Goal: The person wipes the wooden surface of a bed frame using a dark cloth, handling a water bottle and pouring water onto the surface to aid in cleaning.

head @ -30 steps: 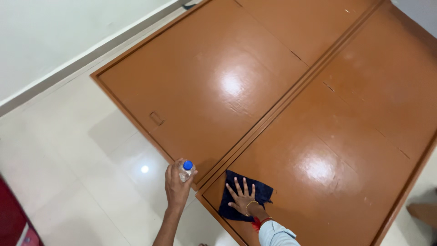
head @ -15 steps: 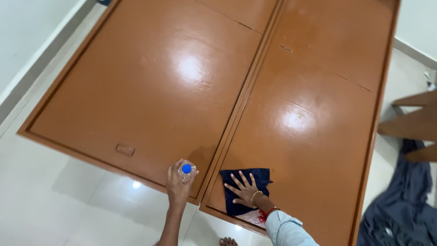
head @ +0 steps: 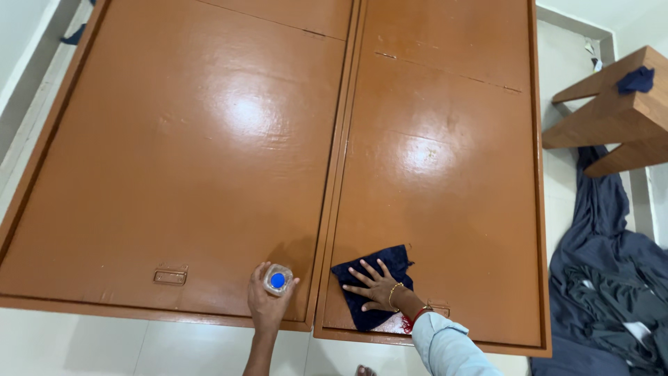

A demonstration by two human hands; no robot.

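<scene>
Seen from the head camera: left hand (head: 266,306) wrapped around a small clear plastic bottle (head: 277,279) with a blue cap (head: 277,280), contents impossible to tell, held over the near edge of a glossy brown double-panel platform (head: 209,139). Right hand (head: 378,286) spread flat, fingers open, pressing a dark blue cloth (head: 372,268) onto the right panel. Dark fabric (head: 605,278) heaped on the floor at right, below a wooden stool (head: 612,111).
</scene>
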